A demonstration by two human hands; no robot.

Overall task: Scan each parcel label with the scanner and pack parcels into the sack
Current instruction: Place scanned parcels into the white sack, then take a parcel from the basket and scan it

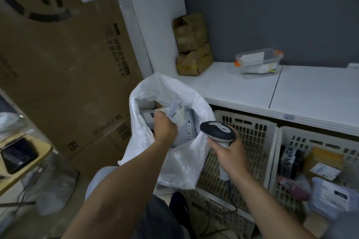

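White woven plastic sack (174, 161): upright, mouth wide open, placed against the front edge of the white tabletop (242, 87) and touching a beige perforated plastic crate (250, 137) stored beneath it.

Left hand (165, 129): lowered into the sack mouth, back of hand uppermost. Fingers curled round the upper left edge of a grey plastic mailer parcel (181, 128); fingertips hidden behind the hand. Parcel inside the sack, roughly upright, printed white label facing up and to the right. Further parcels behind and to the left of it, too shadowed to identify.

Right hand (228, 154): outside the sack, just right of its rim, in front of the crate. Fingers clamped round the pale grey handle of a handheld scanner with dark round head (217, 130), thumb across the near side of the neck. Scanner head level with the sack rim, near the parcel but apart from it, sack wall between the two. Dark cable (231, 194) trailing down from the handle base.

Second beige crate (314, 142), far right: black box with white characters (289, 161), brown box with white label (322, 163), pink packet (293, 186), white mailers (330, 196).

On the tabletop: clear plastic container with orange clips (258, 62), well apart from both hands; two crumpled brown cardboard boxes (192, 44) stacked in the corner. Large brown cartons (68, 64) printed "SF EXPRESS" left of the sack.
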